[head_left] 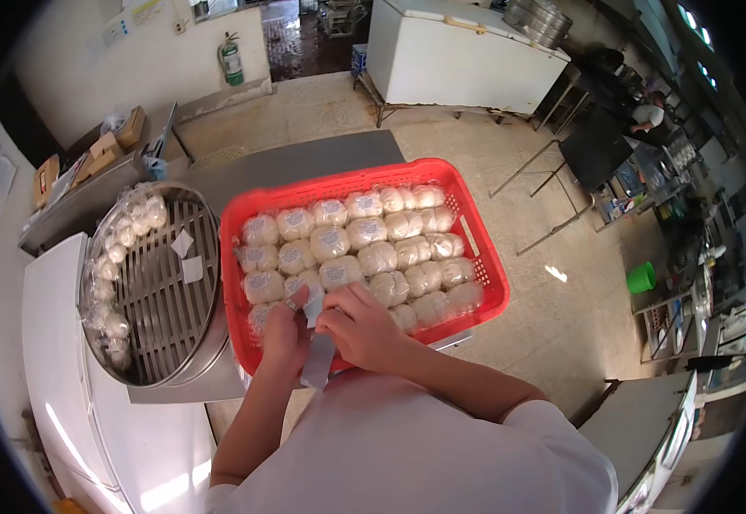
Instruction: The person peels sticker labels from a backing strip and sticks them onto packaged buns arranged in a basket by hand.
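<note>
A strip of labels [318,361], pale and ribbon-like, runs between my hands and hangs down in front of my shirt. My left hand [284,336] is closed on it, a ring on one finger. Close beside it, my right hand [357,324] has its fingers pinched at the strip's edge; their tips are partly hidden. Both hands are over the near side of a red plastic basket [494,272]. Inside are rows of white buns in clear wrap [332,242]. Printed labels show on packs toward the left; those at the right have plain tops.
A round metal steamer tray [186,364] stands left of the basket, with wrapped small buns [107,270] along its rim and paper scraps [191,269] on its slats. Beneath is a grey table [304,161]. Behind are a white chest freezer [450,64], a dark chair [594,158] and another person [647,116].
</note>
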The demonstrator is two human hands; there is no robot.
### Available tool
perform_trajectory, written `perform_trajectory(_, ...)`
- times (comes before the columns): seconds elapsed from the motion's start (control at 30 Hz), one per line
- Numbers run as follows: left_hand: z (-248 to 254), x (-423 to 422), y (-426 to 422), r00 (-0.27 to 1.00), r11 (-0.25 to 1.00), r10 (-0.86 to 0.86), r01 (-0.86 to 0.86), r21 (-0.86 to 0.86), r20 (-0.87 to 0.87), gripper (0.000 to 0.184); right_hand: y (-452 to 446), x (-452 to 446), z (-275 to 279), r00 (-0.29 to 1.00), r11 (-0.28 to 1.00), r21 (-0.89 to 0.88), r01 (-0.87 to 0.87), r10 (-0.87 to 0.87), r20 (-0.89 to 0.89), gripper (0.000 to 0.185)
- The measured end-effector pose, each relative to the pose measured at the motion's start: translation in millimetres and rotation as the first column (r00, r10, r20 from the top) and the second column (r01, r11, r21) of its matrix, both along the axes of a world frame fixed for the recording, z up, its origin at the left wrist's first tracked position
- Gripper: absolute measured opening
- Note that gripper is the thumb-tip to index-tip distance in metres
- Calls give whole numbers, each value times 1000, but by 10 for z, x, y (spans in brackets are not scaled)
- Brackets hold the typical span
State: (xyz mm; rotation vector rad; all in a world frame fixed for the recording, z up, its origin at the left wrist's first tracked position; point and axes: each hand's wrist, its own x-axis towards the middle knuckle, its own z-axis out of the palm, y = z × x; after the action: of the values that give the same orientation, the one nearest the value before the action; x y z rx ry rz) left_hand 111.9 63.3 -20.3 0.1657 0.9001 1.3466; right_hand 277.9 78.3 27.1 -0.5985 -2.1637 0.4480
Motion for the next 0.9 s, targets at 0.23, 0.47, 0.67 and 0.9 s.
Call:
perform_trajectory(0.23, -47, -96, 31, 966, 980, 195, -198, 0, 167, 32, 428, 456, 182, 958, 865, -464, 192, -268, -105, 10)
perform_trajectory(0.47, -142, -107, 38, 962, 967, 233, -245, 76, 142, 34, 1346, 729, -698, 906, 702, -575, 420, -291, 307, 27)
perform_trajectory(0.67, 4, -49, -34, 982, 974, 187, -181, 137, -35, 13, 1372, 694, -658, 682, 747, -107, 657, -526, 508, 35)
perform_trajectory(0.9, 65, -1, -76, 852, 992, 79, -15, 128, -517, 12, 753, 229, 95, 993, 748, -657, 95, -118, 10, 29)
